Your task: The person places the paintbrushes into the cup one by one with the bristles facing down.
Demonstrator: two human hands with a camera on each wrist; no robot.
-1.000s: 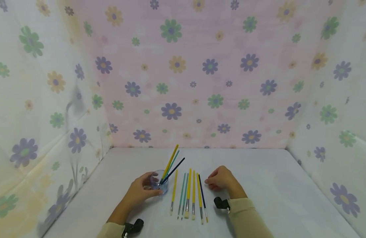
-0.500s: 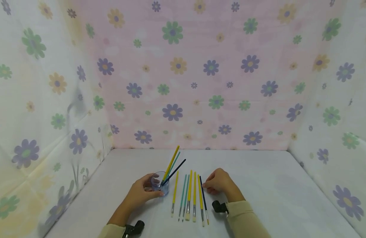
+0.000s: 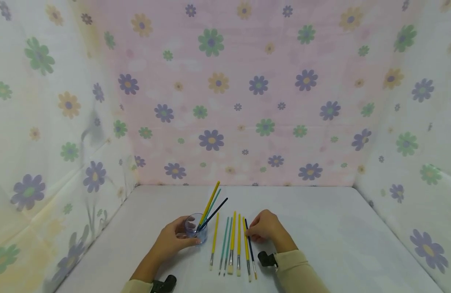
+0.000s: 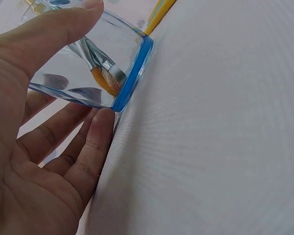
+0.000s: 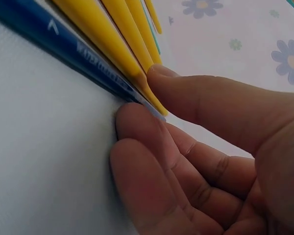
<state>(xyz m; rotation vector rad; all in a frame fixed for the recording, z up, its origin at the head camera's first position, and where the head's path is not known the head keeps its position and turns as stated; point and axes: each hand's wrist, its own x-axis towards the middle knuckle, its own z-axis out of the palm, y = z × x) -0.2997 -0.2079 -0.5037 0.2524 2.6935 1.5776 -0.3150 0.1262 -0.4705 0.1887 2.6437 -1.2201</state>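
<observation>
My left hand grips a clear glass with a thick blue base, thumb on one side and fingers on the other. Leaning in the glass are a yellow paintbrush, a teal paintbrush and a dark blue paintbrush, bristles down. My right hand is at the handle end of another dark blue paintbrush, which lies on the table. In the right wrist view, the thumb overlaps a yellow paintbrush beside it, while the fingertips are right at the blue handle.
Several more yellow paintbrushes and two teal paintbrushes lie in a row between the hands, bristles toward the person. The white table is enclosed by flower-patterned cloth walls.
My right hand has moved left, up to the handle of the dark blue paintbrush at the row's right end. The left hand keeps its hold on the glass.
</observation>
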